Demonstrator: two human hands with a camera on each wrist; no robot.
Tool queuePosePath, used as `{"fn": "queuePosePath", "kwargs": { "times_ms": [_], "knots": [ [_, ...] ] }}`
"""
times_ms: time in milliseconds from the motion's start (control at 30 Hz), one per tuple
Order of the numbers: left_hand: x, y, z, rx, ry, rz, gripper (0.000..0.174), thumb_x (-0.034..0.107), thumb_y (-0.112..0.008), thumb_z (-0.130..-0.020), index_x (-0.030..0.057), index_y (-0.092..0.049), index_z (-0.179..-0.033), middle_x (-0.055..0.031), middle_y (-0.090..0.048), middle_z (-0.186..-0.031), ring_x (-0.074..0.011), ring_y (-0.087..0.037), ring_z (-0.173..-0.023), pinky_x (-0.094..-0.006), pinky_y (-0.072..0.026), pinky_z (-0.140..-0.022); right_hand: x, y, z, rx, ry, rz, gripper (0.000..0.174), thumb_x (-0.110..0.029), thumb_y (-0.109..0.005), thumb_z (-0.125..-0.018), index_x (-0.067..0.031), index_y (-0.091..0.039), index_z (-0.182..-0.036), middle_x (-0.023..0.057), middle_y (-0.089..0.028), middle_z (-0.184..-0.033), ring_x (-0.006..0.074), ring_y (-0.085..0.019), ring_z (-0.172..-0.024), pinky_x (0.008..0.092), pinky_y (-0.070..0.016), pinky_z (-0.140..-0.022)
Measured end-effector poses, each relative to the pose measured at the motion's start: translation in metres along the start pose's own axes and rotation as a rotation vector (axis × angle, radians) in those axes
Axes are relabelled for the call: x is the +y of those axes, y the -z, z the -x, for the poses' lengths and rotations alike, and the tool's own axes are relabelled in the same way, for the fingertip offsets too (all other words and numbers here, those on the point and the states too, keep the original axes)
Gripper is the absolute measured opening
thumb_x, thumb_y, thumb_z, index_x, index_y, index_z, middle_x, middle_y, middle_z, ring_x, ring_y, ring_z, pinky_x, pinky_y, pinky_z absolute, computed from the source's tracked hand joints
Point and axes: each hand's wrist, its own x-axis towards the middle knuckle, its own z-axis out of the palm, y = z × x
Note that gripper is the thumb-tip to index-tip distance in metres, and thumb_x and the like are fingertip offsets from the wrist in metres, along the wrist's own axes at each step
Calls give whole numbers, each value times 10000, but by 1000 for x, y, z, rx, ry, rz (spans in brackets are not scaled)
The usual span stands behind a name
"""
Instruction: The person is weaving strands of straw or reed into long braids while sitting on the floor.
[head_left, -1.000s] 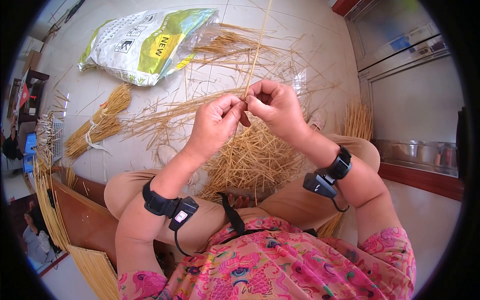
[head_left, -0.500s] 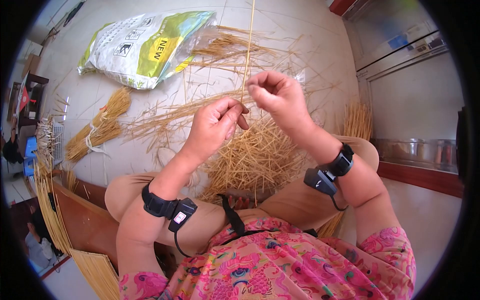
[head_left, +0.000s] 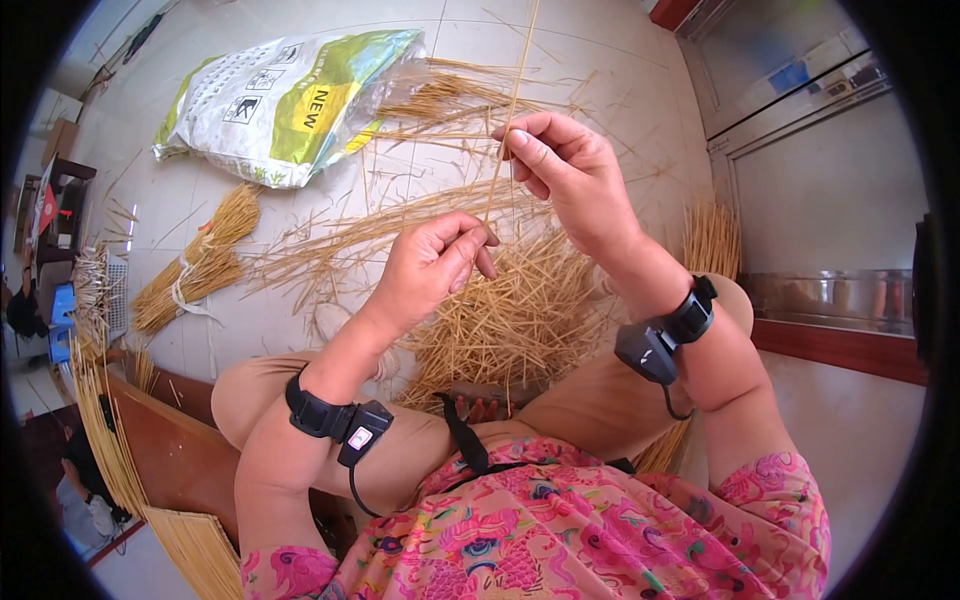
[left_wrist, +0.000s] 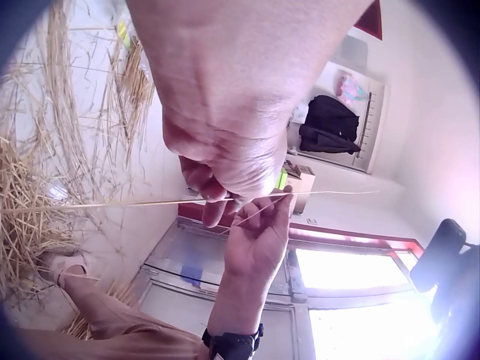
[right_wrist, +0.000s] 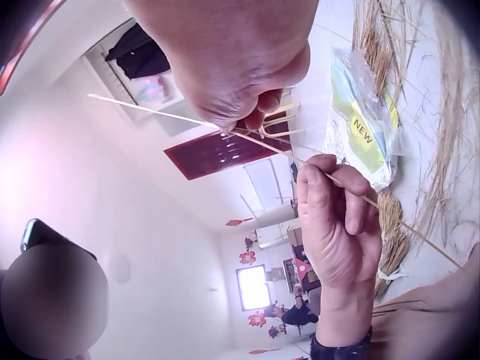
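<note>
A long thin straw stalk [head_left: 508, 130] runs from my left hand up past my right hand toward the top of the head view. My left hand [head_left: 440, 255] pinches the stalk's lower part between thumb and fingers. My right hand [head_left: 555, 160] pinches the same stalk higher up, a hand's width away. The left wrist view shows the stalk [left_wrist: 135, 202] crossing under my left hand [left_wrist: 225, 172], with my right hand [left_wrist: 259, 232] beyond it. In the right wrist view my right hand [right_wrist: 240, 90] and left hand [right_wrist: 334, 210] both grip the stalk [right_wrist: 277, 150].
A heap of cut straw [head_left: 510, 310] lies on the tiled floor between my knees. A green and white sack [head_left: 285, 95] lies at the back left, a tied straw bundle [head_left: 195, 260] at the left. A steel cabinet [head_left: 820, 170] stands at the right.
My right hand has moved up and away from my left hand along the stalk, stripping a thin piece off it. My left hand has stayed nearly in place, still pinching the stalk.
</note>
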Motion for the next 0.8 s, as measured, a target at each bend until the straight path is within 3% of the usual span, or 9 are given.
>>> {"fn": "queuePosePath", "kwargs": {
  "times_ms": [233, 333, 433, 567, 733, 800],
  "knots": [
    [-1, 0, -1, -6, -2, 22, 171, 128, -459, -943, 1, -573, -927, -61, -621, -718, -18, -396, -501, -159, -332, -474, 5, -3, 0, 31, -114, -229, 130, -163, -568, -899, -42, -605, -922, 13, -593, -722, 32, -475, -596, 161, -357, -524],
    [-2, 0, -1, -7, -14, -5, 163, 124, -465, -941, 4, -576, -927, -57, -620, -719, -18, -397, -503, -159, -335, -475, 8, -1, -1, 10, -104, -174, 124, -165, -562, -901, -46, -596, -913, 14, -587, -705, 36, -459, -577, 167, -355, -516],
    [-3, -1, -1, 8, -26, -22, 156, 118, -471, -937, 7, -580, -931, -52, -620, -718, -18, -396, -505, -159, -338, -477, 4, -3, 0, 4, -82, -146, 123, -163, -548, -909, -48, -575, -876, 17, -581, -697, 45, -456, -573, 175, -362, -517],
    [-5, -2, -1, 77, -72, -28, 148, 123, -505, -921, 15, -607, -923, -15, -628, -681, -1, -406, -496, -170, -340, -459, 2, -6, 3, 13, -213, -235, 128, -154, -506, -927, -45, -535, -865, 28, -574, -723, 61, -478, -589, 187, -380, -523],
    [-2, -2, -1, 118, -107, -117, 130, 105, -521, -912, 13, -612, -929, -12, -639, -721, -18, -462, -566, -186, -383, -521, 7, -3, 4, -39, -279, -308, 97, -157, -490, -937, -60, -502, -938, 20, -555, -830, 51, -512, -654, 185, -400, -546],
    [-2, -2, 0, 136, -121, -145, 125, 99, -523, -909, 12, -611, -929, -18, -642, -732, -32, -494, -598, -195, -405, -551, 9, -2, 4, -65, -336, -186, 78, -122, -477, -934, -48, -498, -928, 20, -547, -809, 52, -507, -640, 188, -405, -545]
  ]
}}
